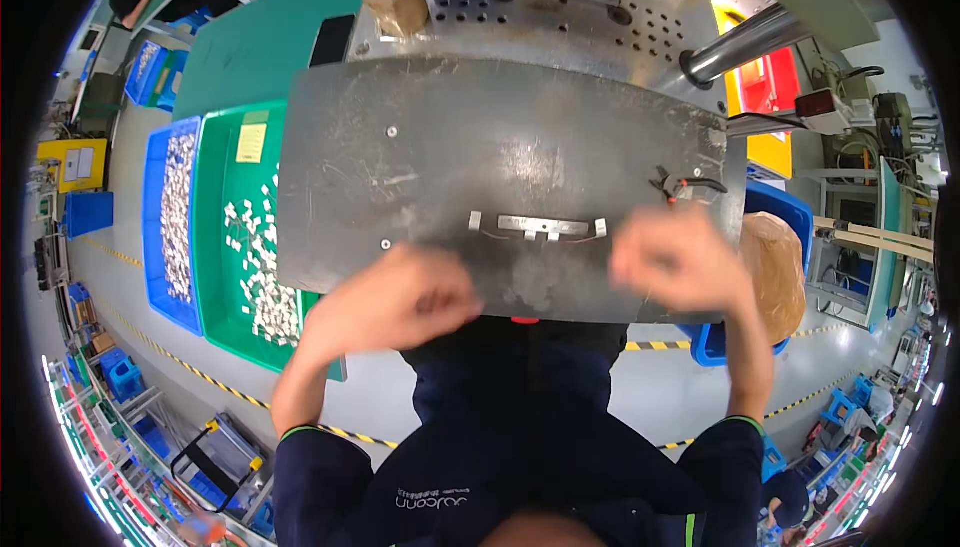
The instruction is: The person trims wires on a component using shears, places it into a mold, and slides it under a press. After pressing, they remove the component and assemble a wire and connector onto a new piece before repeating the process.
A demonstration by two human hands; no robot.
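Note:
My left hand (400, 297) hovers over the near left part of the grey metal plate (350, 187), its fingers curled inward and blurred. My right hand (675, 259), also blurred, is curled like a fist over the near right part. Whatever either hand may hold is hidden. Between them, slightly farther away, lies a short pale metal bar (545, 225), touched by neither hand. Thin wires run below it to a small white connector (475, 220) at the left and another white connector (601, 228) at the right. Red-and-black pliers (688, 185) rest just beyond my right hand.
On the left stand a green bin (222, 162) with loose white pieces and a blue bin (154, 217) filled with small parts. A blue crate (797, 209) with a brown paper bag (775, 277) is at the right. Metal posts (740, 45) rise behind the plate.

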